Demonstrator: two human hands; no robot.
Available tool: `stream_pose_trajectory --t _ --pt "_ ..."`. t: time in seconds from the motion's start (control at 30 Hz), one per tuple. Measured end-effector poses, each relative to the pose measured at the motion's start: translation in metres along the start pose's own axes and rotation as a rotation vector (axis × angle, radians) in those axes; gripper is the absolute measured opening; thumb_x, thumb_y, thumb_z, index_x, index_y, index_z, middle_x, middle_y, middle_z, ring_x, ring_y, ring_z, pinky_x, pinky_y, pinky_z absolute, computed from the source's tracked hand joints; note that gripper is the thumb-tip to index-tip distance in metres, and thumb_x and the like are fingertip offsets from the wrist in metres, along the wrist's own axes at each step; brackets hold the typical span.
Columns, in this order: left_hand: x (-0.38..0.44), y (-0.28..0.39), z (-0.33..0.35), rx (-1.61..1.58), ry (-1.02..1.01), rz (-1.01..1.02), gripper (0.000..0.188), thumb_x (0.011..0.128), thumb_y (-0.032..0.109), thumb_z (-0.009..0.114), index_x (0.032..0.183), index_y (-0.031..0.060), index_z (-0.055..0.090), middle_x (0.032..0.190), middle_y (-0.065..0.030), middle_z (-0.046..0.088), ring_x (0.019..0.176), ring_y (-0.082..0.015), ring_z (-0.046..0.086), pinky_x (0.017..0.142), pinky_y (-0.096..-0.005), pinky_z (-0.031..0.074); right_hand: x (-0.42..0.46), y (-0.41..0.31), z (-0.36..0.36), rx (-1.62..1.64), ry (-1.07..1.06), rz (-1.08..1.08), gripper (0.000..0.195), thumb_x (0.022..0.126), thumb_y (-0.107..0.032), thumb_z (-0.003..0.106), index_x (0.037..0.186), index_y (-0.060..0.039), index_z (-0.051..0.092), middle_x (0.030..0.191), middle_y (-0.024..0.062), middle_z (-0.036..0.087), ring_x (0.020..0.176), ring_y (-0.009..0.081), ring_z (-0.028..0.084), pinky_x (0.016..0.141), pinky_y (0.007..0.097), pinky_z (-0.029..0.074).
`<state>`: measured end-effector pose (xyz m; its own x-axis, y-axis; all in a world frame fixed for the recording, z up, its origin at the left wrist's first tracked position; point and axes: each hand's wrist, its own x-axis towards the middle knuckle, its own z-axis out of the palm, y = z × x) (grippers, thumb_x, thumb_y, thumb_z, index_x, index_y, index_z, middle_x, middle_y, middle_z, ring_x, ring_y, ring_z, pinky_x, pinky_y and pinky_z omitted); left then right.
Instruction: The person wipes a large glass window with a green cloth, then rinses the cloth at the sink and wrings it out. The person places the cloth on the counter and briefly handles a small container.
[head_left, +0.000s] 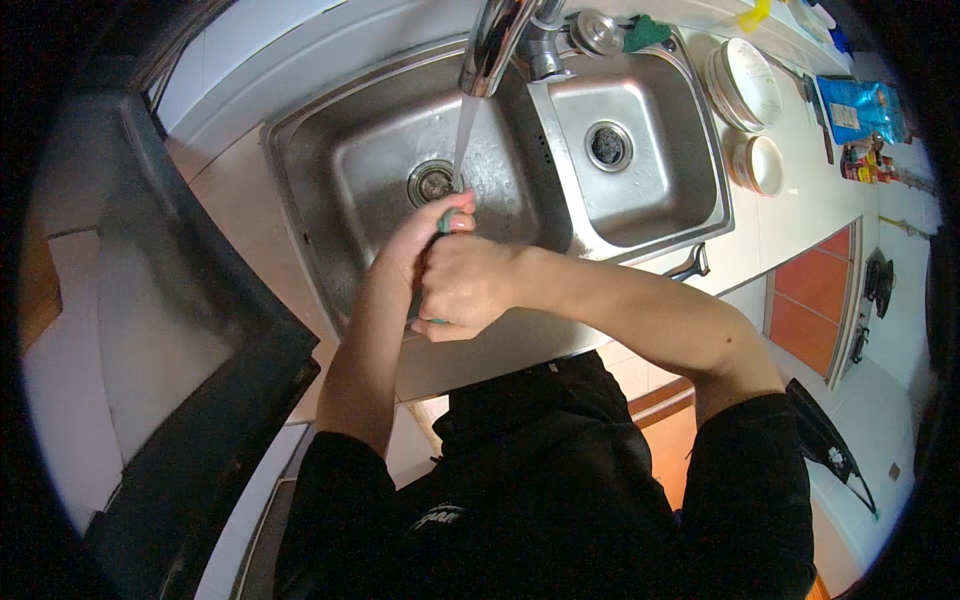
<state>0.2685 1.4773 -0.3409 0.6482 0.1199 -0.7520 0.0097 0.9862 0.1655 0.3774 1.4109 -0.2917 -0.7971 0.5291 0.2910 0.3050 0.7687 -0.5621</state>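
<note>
Over the front part of the large steel sink basin, my left hand and my right hand are closed together around a green cloth. Only small bits of the cloth show, at the left fingers and below the right fist; the rest is hidden in my hands. A stream of water runs from the chrome faucet and falls beside the drain, just beyond my left fingertips.
A smaller basin adjoins on the right. Stacked bowls, smaller bowls, a knife and a blue pouch are on the right counter. A peeler lies by the sink's front edge; a green scrubber sits behind.
</note>
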Motion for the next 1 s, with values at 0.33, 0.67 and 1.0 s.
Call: stream_pose_trajectory --t 0.33,0.67,1.0 --pt "0.034 -0.024 -0.056 1.132 0.494 0.147 0.037 0.087 0.036 0.064 0.083 -0.0004 0.063 0.078 -0.0117 0.066 0.066 -0.0233 0.063 0.062 -0.0374 0.05 0.025 0.001 0.121 -0.275 -0.353 0.287 0.021 0.081 -0.024 0.054 0.081 -0.015 0.074 0.093 0.01 0.07 0.089 0.0251 0.066 0.08 0.0396 0.049" --pt "0.027 -0.033 0.002 1.872 0.627 0.019 0.031 0.086 0.018 0.053 0.106 -0.0027 0.066 0.112 -0.0268 0.061 0.106 -0.0399 0.061 0.093 -0.0453 0.047 0.039 0.038 0.217 -0.21 -0.136 0.576 0.023 0.085 -0.027 0.054 0.092 -0.0118 0.069 0.1 0.011 0.066 0.096 0.0263 0.062 0.087 0.0396 0.046" --pt "0.014 -0.038 -0.021 1.626 0.799 0.214 0.04 0.091 0.03 0.05 0.108 -0.0032 0.065 0.111 -0.0294 0.061 0.106 -0.0432 0.059 0.093 -0.0476 0.046 0.018 0.032 0.197 -0.148 0.046 0.456 0.028 0.087 -0.031 0.055 0.1 -0.0081 0.064 0.1 0.0115 0.063 0.098 0.0272 0.058 0.089 0.0399 0.044"
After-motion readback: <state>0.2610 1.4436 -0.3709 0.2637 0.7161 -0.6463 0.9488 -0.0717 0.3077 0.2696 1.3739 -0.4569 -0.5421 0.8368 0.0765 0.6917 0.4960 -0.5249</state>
